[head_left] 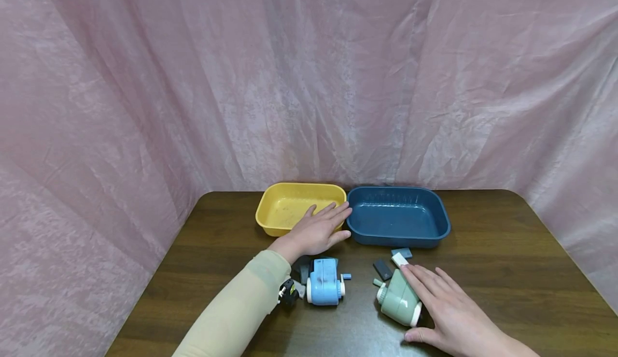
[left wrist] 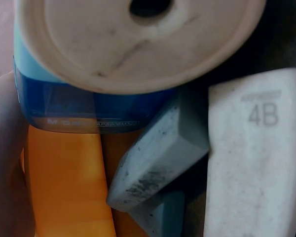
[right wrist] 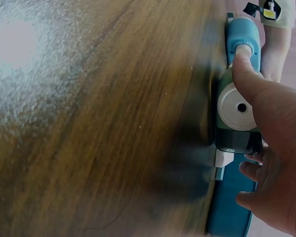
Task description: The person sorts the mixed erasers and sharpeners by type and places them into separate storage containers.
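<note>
My left hand is stretched over the front right corner of the yellow tray, fingers extended and holding nothing. Nearer me, by the left wrist, stands a blue pencil sharpener with a side crank. In the left wrist view, a white eraser marked 4B and a grey eraser lie by its pale round end. My right hand reaches along the right side of a green pencil sharpener, fingers extended, thumb apart. Whether it touches the sharpener I cannot tell.
A dark blue tray stands right of the yellow one, at the back of the wooden table. Between it and the green sharpener lie a white eraser, a dark block and a blue-grey block. A pink curtain hangs behind.
</note>
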The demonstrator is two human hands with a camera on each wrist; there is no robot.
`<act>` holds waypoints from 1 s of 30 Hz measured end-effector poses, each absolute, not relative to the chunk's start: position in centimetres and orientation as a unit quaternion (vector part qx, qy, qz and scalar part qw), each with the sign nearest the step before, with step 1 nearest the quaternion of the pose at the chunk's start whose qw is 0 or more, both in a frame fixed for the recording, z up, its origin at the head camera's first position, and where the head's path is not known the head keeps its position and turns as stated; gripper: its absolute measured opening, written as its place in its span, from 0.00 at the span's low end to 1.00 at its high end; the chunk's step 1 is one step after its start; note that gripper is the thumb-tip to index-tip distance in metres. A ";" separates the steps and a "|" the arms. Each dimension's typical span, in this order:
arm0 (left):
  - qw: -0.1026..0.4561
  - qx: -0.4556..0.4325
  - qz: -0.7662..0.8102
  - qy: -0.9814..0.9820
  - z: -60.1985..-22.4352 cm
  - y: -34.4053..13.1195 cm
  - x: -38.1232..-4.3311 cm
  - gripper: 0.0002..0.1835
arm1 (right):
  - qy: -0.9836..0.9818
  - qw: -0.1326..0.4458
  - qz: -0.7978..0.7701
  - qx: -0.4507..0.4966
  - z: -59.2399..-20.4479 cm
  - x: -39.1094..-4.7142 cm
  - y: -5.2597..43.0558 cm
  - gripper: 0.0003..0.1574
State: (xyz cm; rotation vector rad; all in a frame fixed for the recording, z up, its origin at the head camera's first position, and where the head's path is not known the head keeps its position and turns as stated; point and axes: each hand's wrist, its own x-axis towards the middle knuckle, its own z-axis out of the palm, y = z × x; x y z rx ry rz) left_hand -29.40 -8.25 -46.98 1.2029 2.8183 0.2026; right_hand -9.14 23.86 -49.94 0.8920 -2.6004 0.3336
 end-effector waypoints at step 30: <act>0.039 0.391 0.078 0.916 -46.9 -8.2 -29.3 0.40 | -0.920 0.207 0.111 0.312 -50.3 -9.2 23.7 0.76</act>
